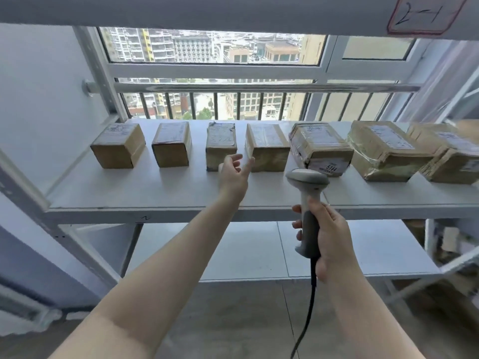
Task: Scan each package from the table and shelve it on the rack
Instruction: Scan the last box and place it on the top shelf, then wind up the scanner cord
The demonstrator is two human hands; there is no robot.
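On the rack shelf (181,193) ahead of both hands: seven taped cardboard packages stand in a row, apart from one another except the two farthest right, which touch.
Left hand (234,174): empty, fingers loosely spread, held just in front of the gap between the third package (221,146) and the fourth package (267,147); whether a fingertip touches either I cannot tell.
Right hand (328,237): fingers wrapped round the grip of a grey barcode scanner (307,203), its black cable (307,314) hanging below the hand.
Scanner head: just before the fifth package (320,146).
Readable writing: "5144" on the white label (328,166) on that package's front; "2-1" handwritten in a red outline on the upper beam tag (425,15), above the right hand.
Other labels: too blurred to read.
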